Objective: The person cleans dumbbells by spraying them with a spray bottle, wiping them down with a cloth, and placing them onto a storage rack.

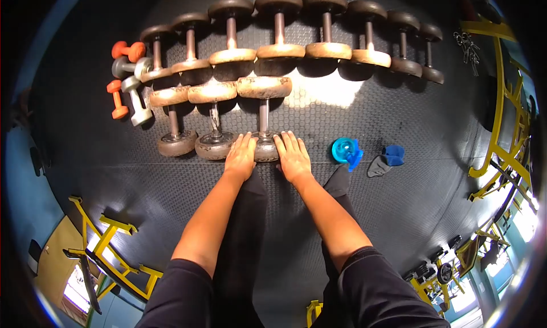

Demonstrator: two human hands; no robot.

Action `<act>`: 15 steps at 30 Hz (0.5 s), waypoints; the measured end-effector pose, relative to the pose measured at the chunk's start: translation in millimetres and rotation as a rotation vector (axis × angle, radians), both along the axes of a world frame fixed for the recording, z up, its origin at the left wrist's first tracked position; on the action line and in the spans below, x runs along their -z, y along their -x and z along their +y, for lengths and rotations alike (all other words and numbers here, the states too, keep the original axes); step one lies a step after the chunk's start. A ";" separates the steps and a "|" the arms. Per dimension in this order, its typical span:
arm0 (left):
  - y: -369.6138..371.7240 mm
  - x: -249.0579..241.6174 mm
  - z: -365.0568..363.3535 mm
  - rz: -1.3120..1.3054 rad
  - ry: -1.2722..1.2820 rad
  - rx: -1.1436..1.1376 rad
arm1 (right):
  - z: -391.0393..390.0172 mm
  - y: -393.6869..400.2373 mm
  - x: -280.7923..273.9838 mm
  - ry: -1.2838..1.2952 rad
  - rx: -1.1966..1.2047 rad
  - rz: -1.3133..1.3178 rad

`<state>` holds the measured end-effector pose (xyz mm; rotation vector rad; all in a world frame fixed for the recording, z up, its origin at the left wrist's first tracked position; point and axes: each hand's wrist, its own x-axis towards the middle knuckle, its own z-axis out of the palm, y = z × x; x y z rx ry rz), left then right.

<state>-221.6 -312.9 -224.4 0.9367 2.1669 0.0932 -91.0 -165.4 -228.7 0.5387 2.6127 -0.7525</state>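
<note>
In the head view, a worn brown dumbbell (264,116) lies on the floor with its handle pointing away from me. My left hand (241,157) is at the left side of its near end, fingers stretched forward. On the right side of that same end rests my right hand (293,157), fingers also straight and slightly spread. Neither hand is wrapped round the handle. Part of the near end is hidden by my hands. Close to my left hand, a second dumbbell (215,118) lies parallel, with a third dumbbell (174,120) to its left.
Several larger dumbbells (279,29) form a curved row beyond. Small orange dumbbells (117,99) and grey dumbbells (137,103) lie at the left. Right of my hands are a blue bottle (343,150) and a grey-and-blue cloth item (386,160). Yellow-framed machines (496,117) stand around the black mat (416,197).
</note>
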 end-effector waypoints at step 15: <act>13.0 -56.8 22.2 -0.344 -0.125 -0.138 | 40.3 19.6 -66.2 0.225 0.047 -0.037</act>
